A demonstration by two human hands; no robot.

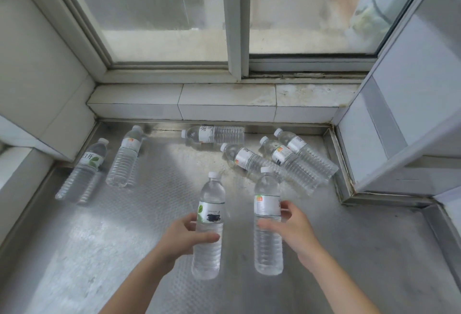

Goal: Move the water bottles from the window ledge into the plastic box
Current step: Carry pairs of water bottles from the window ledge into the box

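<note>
The task looks barely begun; the left hand [183,235] grips one upright bottle [208,229] and the right hand [290,226] curls round a second bottle [268,224] just beside it; six more bottles [249,160] lie on the metal window ledge [124,239] beyond the hands; the plastic box is out of view, so nothing shows what it holds.
</note>
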